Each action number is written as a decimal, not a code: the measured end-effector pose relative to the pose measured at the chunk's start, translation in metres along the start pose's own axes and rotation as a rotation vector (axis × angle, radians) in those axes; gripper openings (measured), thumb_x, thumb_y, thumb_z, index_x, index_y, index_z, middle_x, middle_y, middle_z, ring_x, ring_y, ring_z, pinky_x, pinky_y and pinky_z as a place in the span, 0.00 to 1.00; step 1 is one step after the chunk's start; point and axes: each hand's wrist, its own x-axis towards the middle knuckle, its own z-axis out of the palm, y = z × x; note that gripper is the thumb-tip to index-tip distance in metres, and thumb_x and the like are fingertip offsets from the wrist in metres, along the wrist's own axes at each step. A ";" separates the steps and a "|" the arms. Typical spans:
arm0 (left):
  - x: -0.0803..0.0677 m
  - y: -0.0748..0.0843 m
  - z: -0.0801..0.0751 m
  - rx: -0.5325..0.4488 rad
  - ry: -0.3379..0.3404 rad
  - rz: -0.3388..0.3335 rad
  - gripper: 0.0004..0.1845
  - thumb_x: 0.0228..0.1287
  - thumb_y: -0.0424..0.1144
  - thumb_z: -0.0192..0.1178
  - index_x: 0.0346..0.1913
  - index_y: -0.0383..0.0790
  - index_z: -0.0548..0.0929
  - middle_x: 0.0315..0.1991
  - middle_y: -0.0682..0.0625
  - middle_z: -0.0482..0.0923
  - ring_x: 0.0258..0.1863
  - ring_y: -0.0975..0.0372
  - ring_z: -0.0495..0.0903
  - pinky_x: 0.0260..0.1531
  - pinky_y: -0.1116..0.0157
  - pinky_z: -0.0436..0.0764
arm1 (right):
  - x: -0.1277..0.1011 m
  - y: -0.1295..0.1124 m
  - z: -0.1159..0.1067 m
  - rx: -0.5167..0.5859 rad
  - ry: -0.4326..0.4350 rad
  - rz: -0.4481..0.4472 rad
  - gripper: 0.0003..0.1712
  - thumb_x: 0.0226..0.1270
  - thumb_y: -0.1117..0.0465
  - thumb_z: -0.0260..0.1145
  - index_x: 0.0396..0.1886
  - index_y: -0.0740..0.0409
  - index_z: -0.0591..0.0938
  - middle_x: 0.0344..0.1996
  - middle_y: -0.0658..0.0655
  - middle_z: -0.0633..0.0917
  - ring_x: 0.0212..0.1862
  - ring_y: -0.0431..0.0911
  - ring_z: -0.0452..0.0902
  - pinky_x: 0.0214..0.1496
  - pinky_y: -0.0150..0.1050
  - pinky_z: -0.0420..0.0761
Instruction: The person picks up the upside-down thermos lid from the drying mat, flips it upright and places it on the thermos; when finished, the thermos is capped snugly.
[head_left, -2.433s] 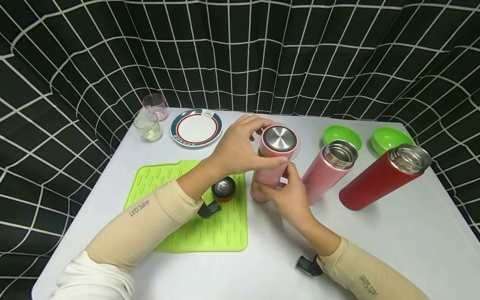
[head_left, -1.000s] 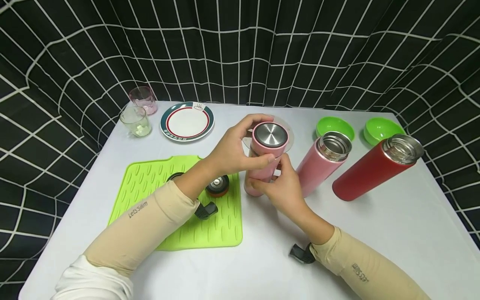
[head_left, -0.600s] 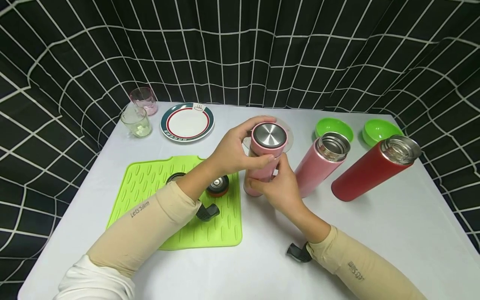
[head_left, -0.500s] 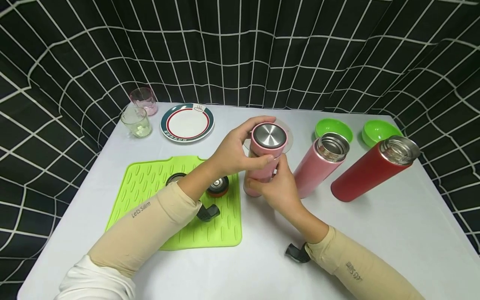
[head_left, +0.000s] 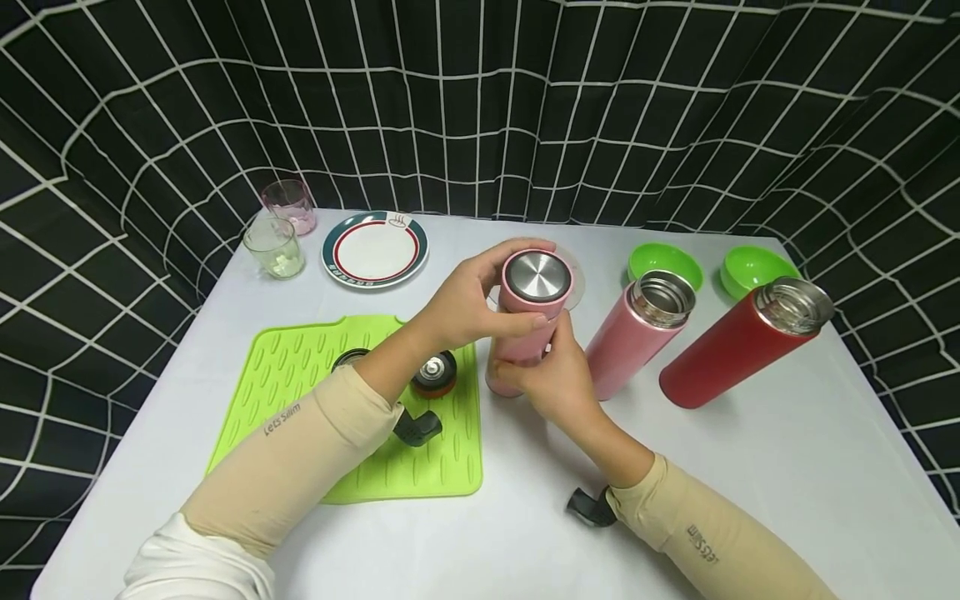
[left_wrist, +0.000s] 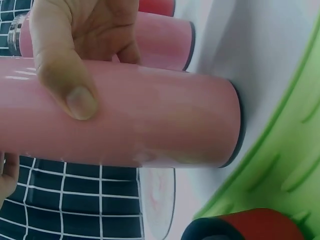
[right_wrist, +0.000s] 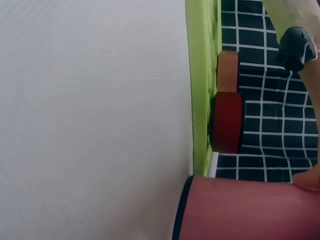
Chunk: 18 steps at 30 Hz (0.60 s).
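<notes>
A pink thermos [head_left: 525, 348] with a steel-topped lid [head_left: 538, 276] stands upright at the middle of the table. My left hand [head_left: 468, 304] grips it round the lid, thumb at the front and fingers behind. Lower down, my right hand [head_left: 558, 379] holds the body, its thumb [left_wrist: 80, 100] lying along the pink side in the left wrist view. The thermos's dark-edged base [right_wrist: 182, 215] shows in the right wrist view. Just right of it are an open pink thermos [head_left: 637, 337] and a taller open red thermos [head_left: 738, 346], both without lids.
A green ribbed mat [head_left: 450, 450] lies at left, bearing a red-and-black lid [head_left: 435, 373] and a second lid [head_left: 350, 357] partly behind my left forearm. Behind stand two glasses, a rimmed plate [head_left: 375, 250] and two green bowls [head_left: 753, 271]. A clear disc [head_left: 577, 279] lies behind the held thermos.
Both hands keep their hold on the pink thermos, with hardly any shift. The head view has moved, bringing the second lid on the mat into sight.
</notes>
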 end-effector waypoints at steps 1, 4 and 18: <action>0.000 -0.001 0.000 -0.026 -0.012 0.006 0.37 0.50 0.28 0.71 0.66 0.34 0.71 0.58 0.45 0.77 0.56 0.58 0.75 0.58 0.58 0.72 | 0.000 0.000 0.000 -0.013 -0.003 0.004 0.46 0.42 0.63 0.80 0.63 0.49 0.66 0.54 0.51 0.77 0.55 0.45 0.73 0.58 0.46 0.72; -0.001 -0.002 0.000 -0.087 -0.031 0.024 0.38 0.51 0.26 0.68 0.67 0.29 0.67 0.62 0.41 0.72 0.58 0.55 0.73 0.61 0.57 0.69 | 0.000 -0.001 -0.002 -0.057 -0.008 0.023 0.43 0.43 0.60 0.80 0.61 0.49 0.70 0.53 0.51 0.78 0.54 0.46 0.74 0.56 0.47 0.74; 0.000 0.005 0.003 -0.004 -0.001 -0.012 0.40 0.48 0.29 0.71 0.66 0.32 0.66 0.60 0.44 0.72 0.57 0.58 0.73 0.59 0.59 0.71 | 0.000 -0.001 -0.005 -0.144 -0.009 0.037 0.41 0.41 0.56 0.82 0.57 0.52 0.74 0.49 0.52 0.82 0.51 0.47 0.76 0.54 0.50 0.76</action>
